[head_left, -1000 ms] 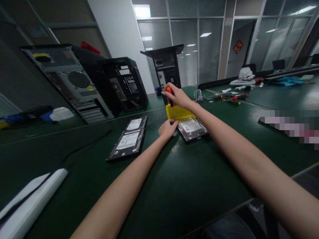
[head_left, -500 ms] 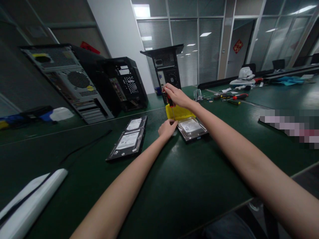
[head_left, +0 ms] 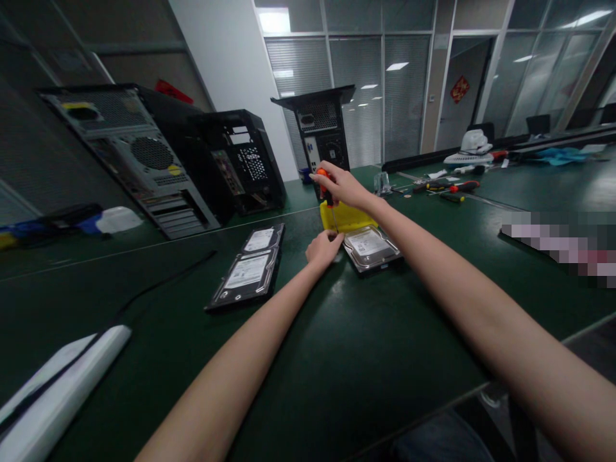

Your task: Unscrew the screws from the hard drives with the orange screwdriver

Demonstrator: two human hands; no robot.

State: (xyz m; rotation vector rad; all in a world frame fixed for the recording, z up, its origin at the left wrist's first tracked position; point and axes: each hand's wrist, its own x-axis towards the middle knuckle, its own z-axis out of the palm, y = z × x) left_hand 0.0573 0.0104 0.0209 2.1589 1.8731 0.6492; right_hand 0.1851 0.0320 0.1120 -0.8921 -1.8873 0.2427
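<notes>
My right hand (head_left: pixel 339 185) grips a red and black screwdriver (head_left: pixel 329 196), held upright with its shaft pointing down. The screwdriver's tip ends close to the fingers of my left hand (head_left: pixel 321 248). These fingers are closed at the left corner of a silver hard drive (head_left: pixel 369 246); what they pinch, if anything, is hidden. The drive lies flat on the green table, its white label facing up. Just behind it stands a yellow plastic piece (head_left: pixel 353 218), partly covered by my right wrist.
To the left lie two more hard drives (head_left: pixel 247 271), end to end. Computer cases (head_left: pixel 154 154) stand at the back left, another case (head_left: pixel 322 131) behind my hands. Loose hand tools (head_left: pixel 452 187) lie at the right. A white object (head_left: pixel 72 385) rests at the front left.
The fingers of my right hand have shifted and opened slightly around the screwdriver handle, showing more of its red top. My left hand and the hard drive look unmoved.
</notes>
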